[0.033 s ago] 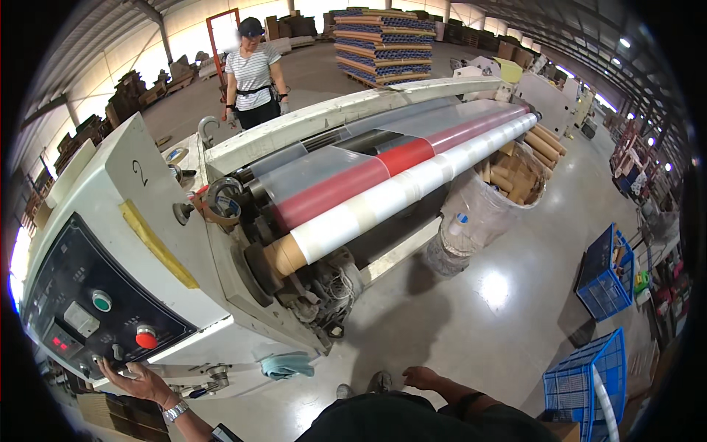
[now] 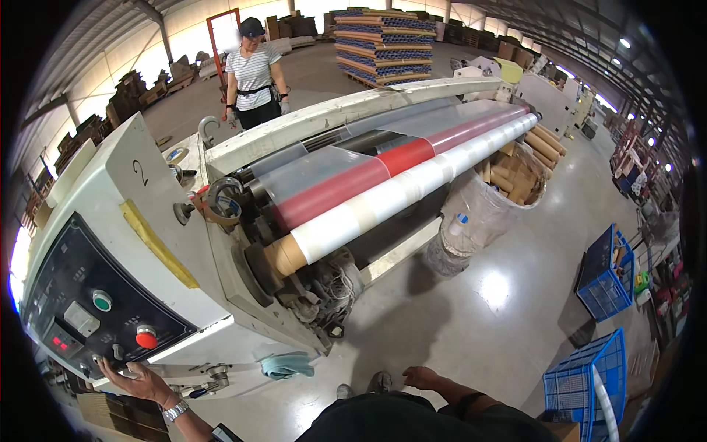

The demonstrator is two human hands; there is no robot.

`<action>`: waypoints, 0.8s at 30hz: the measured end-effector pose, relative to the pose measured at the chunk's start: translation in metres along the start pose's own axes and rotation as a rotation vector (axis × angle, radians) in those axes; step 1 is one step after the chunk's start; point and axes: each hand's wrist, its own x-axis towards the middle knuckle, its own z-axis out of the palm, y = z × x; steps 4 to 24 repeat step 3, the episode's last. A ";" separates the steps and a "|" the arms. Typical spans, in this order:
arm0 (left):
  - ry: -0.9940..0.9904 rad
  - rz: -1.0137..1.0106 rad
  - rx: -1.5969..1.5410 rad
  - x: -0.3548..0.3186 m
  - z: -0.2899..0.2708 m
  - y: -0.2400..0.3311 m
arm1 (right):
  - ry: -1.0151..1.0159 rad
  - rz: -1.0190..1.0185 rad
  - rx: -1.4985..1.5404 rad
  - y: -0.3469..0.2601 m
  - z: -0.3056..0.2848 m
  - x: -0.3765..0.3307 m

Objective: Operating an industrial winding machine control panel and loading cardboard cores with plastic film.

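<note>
My left hand is at the lower edge of the dark control panel on the machine's near left end. Its fingers are apart, and one fingertip reaches a small knob. Beside that hand sit a red push button, a green button and a lit red display. Hanging over the floor in front of my body, my right hand is loosely curled with nothing visible in it. White film covers a long roll on a brown core, beside a red and clear film web.
Across the machine stands a person in a striped shirt. A clear bag holding cardboard cores is beside the roll. Blue crates stand at right. A teal cloth hangs below the panel. Tubes are stacked on a pallet behind.
</note>
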 end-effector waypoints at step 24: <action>0.001 0.011 -0.017 0.000 -0.001 -0.001 | 0.001 -0.015 0.033 -0.006 -0.005 -0.005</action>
